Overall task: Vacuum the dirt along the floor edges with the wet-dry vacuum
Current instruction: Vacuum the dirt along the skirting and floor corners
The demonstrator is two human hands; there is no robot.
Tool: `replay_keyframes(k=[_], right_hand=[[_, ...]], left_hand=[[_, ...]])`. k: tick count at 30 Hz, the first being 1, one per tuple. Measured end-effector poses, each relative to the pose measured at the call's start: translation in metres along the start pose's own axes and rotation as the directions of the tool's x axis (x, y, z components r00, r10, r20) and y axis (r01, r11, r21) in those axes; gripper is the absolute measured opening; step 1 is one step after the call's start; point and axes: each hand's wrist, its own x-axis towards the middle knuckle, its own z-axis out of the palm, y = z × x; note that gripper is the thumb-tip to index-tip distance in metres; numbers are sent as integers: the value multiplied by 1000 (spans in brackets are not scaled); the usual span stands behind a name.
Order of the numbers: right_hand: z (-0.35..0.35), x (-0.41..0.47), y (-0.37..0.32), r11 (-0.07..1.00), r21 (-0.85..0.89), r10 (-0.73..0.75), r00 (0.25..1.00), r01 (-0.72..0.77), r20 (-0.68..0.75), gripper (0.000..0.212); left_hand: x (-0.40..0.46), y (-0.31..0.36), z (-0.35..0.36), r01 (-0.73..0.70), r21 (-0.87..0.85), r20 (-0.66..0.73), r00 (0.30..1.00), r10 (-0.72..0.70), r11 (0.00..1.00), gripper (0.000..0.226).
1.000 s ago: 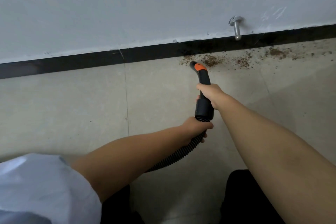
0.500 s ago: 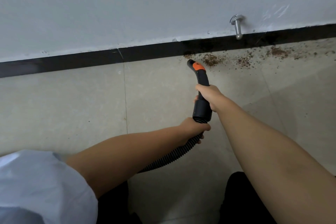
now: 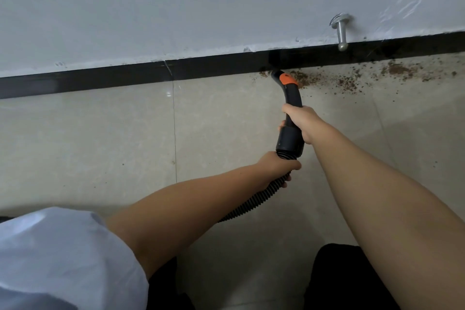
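The black curved plastic vacuum nozzle w/ an orange band near its tip (image 3: 289,98) is held out over the beige tiled floor (image 3: 100,138), tip down at the floor edge, right against the glossy black skirting strip (image 3: 125,78) at the foot of the pale grey-white painted wall (image 3: 176,2). The nozzle grip is clasped by the right hand (image 3: 300,124), fingers wrapped round it just above the wide black cuff. The black ribbed flexible hose (image 3: 254,202) is gripped by the left hand (image 3: 276,167) directly under that cuff, fingers curled round it; the hose is seen running back under the left forearm.

Brown crumbly dirt (image 3: 347,80) is scattered along the floor edge, from just beside the nozzle tip out to the right; a small patch is also seen left of the tip. A silver metal door stop w/ a rounded end (image 3: 341,33) is fixed to the wall above the skirting, to the right of the nozzle. A white short sleeve (image 3: 63,254) is seen at lower left.
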Motion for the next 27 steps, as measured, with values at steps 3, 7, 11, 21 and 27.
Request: replay_keyframes(k=[3,7,11,21,27], right_hand=[[3,1,0,1000,-12,-4,1000,4,16,18],[6,-1,-2,1000,-24,-8,999,9,40,17],[13,-4,-3,998,-60,-15,997,19,73,17],[13,-13,3,989,-149,-4,996,18,93,15],[33,-16,0,984,-171,-24,991,47,134,16]], left_hand=[[1,-2,-2,0,-8,-6,1000,0,1000,14],[-1,-2,-4,-2,-19,-9,1000,2,1000,15],[-5,-5,-8,-9,-52,-19,1000,8,999,14],[-10,-16,3,8,-86,-18,1000,-10,996,10],[-13,-22,-11,0,-132,-73,997,-10,991,14]])
